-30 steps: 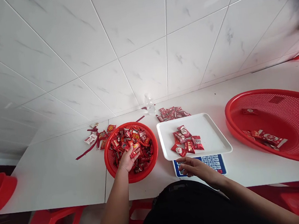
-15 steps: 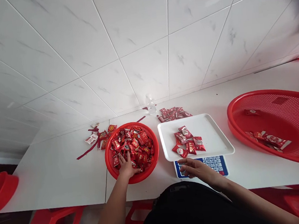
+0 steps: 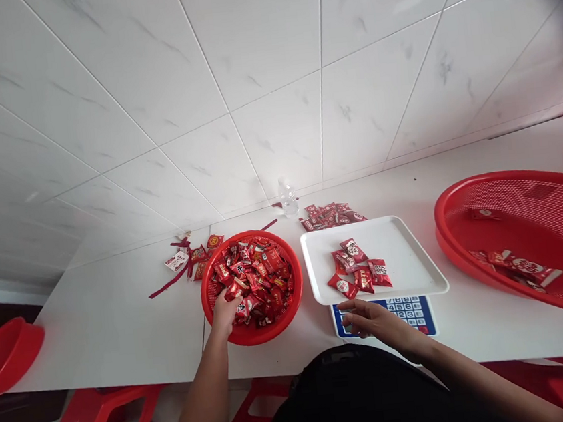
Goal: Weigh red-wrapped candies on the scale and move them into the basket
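Note:
My left hand (image 3: 226, 313) is at the near left side of a round red basket (image 3: 297, 290) full of small red wrapped packets (image 3: 262, 273). Its fingers are closed around a red packet (image 3: 236, 288); the fingertips are partly hidden. My right hand (image 3: 368, 319) hovers over the blue keypad (image 3: 407, 308) of a scale, its fingers loosely bent and apart, with nothing in them. On the scale, just beyond that hand, lies a white tray (image 3: 412, 258) with several red packets (image 3: 362, 280) grouped toward its left.
A large red basket (image 3: 445, 237) with a few packets stands at the right. Behind the tray are more packets (image 3: 330, 216) and a clear bottle (image 3: 288, 198) by the tiled wall. Loose packets and dark red strips (image 3: 169, 286) lie left; a red basin (image 3: 10, 357) sits far left.
My left hand has shifted left and its fingers, spread over the packets before, have closed. My right hand stays over the keypad. The whole view has shifted slightly.

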The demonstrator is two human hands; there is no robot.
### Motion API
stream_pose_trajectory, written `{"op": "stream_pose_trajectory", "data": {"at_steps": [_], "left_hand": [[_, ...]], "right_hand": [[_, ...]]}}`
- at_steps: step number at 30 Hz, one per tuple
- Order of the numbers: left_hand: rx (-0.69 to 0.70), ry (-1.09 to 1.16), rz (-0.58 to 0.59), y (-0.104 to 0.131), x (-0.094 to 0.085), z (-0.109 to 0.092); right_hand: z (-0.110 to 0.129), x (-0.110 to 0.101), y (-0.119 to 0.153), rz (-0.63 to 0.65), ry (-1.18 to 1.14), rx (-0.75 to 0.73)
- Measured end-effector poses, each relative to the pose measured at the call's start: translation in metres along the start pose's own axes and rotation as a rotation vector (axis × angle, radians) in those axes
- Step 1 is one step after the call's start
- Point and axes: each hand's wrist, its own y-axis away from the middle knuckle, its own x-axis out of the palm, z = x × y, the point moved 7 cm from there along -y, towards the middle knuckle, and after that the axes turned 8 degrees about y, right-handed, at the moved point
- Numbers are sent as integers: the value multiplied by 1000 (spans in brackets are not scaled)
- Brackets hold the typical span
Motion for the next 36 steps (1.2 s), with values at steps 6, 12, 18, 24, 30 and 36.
{"op": "stream_pose_trajectory", "data": {"at_steps": [6, 12, 18, 24, 30, 36], "left_hand": [[-75, 265, 56, 7, 12, -16], [-53, 378, 89, 11, 20, -44], [165, 291, 309, 21, 23, -71], [46, -471, 383, 18, 15, -8], [63, -675, 213, 17, 27, 22], [111, -638, 217, 12, 34, 18]], "right_hand": [[-6, 3, -7, 18, 6, -8], [-3, -1, -3, 3, 12, -5], [7, -3, 5, -19, 6, 2], [6, -1, 4, -15, 43, 8], [5, 2, 1, -2, 44, 2], [4, 1, -1, 5, 71, -8]]}}
